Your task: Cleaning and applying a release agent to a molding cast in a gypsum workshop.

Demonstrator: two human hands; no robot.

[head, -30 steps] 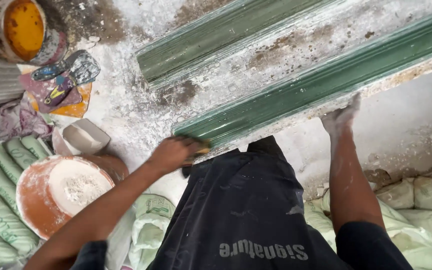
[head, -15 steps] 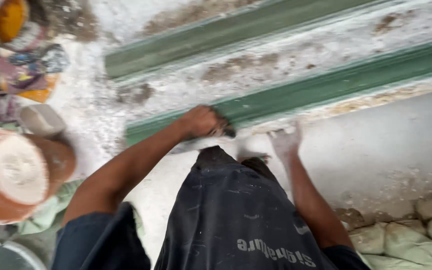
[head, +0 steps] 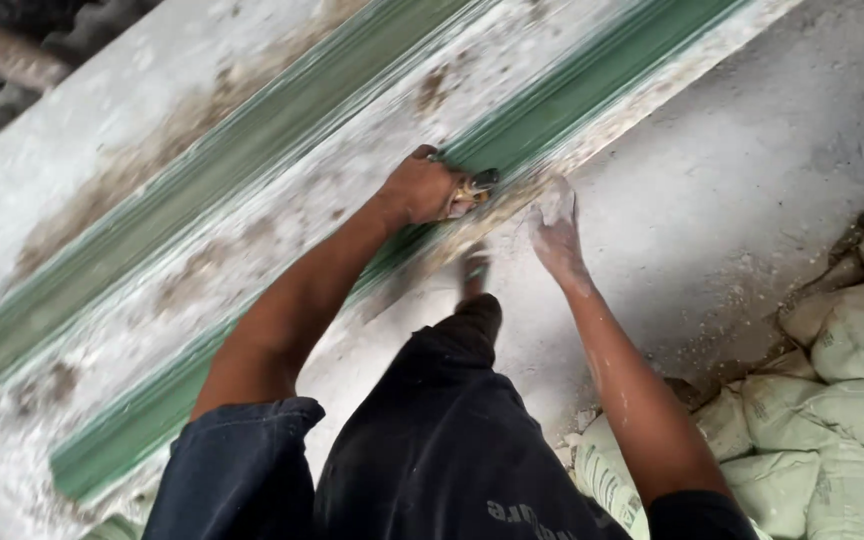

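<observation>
- Hands first: left hand (head: 427,188) is fisted tight around a small tool (head: 479,183) (only a dark tip and a pale bit show past the knuckles; a scraper or brush, cannot tell which), pressed against the near green moulding (head: 572,115).
- Right hand (head: 555,228), dusted white, lies open and flat with fingers spread, holding nothing, on the pale edge just beside the tool.
- Near green moulding runs diagonally from lower left to upper right along the front edge of the desk (head: 152,120); a second green moulding (head: 252,150) lies parallel behind it, well apart.
- Handling, as a judgement: the moulding looks long, rigid and ribbed, probably heavy and brittle at its thin edges; best gripped under the flat flanges with support along the length, not by one end. Dust may make it slippery.
- Surroundings: white powder on the desk, grey floor (head: 752,200), pale green sacks (head: 852,400) stacked at right, dark trousers (head: 452,450) below.
</observation>
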